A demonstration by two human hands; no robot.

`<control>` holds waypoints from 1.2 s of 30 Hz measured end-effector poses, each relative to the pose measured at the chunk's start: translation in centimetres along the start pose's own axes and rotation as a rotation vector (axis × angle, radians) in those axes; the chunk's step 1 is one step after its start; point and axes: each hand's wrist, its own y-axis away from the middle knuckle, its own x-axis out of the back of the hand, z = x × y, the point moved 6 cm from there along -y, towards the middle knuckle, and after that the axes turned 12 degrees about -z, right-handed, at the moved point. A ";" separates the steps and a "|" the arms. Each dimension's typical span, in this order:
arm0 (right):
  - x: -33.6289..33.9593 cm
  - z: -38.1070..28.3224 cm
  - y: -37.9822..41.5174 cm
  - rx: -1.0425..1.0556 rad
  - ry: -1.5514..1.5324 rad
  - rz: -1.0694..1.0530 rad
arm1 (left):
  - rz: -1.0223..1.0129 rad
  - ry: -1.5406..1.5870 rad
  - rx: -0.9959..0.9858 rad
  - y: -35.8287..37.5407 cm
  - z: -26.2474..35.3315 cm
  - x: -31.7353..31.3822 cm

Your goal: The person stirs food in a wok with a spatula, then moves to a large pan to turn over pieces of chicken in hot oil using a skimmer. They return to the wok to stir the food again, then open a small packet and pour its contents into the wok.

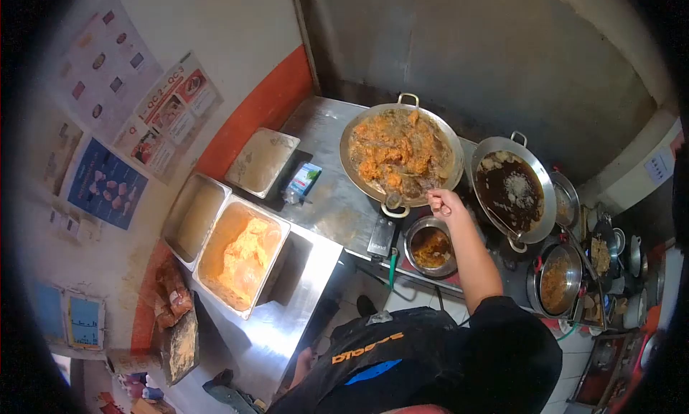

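Observation:
My right hand is closed in a fist at the near right rim of a wide two-handled frying pan. Whatever is in its fingers is too small and dark to make out. Orange-brown battered pieces fry in bubbling oil in that pan. A dark round utensil end shows at the near rim, beside the pan's handle. Below my right forearm stands a steel bowl with dark oil and brown bits. My left hand hangs low beside my black apron, near the steel table's edge; its fingers do not show clearly.
A second pan of dark oil with pale foam stands at right. A metal tray of orange flour mix sits on the steel table at left, near two other trays. A blue-green packet lies on the counter. More pots stand far right.

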 end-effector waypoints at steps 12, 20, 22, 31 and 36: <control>-0.3 -7.2 7.1 -0.301 0.451 0.261 | -0.094 0.024 0.032 -6.9 0.3 -3.9; -1.1 -14.8 4.1 -0.792 0.874 0.351 | -0.104 0.038 0.053 -9.8 0.7 -4.3; -2.6 -15.3 4.2 -0.713 0.913 0.420 | -0.127 -0.132 0.004 -8.0 2.5 -4.9; -6.3 -16.6 7.2 -0.549 1.247 0.456 | -0.186 0.043 -0.014 -11.2 -3.0 -4.0; -8.8 -15.3 11.1 -0.386 1.444 0.527 | -0.229 0.045 -0.007 -11.1 -3.9 -4.4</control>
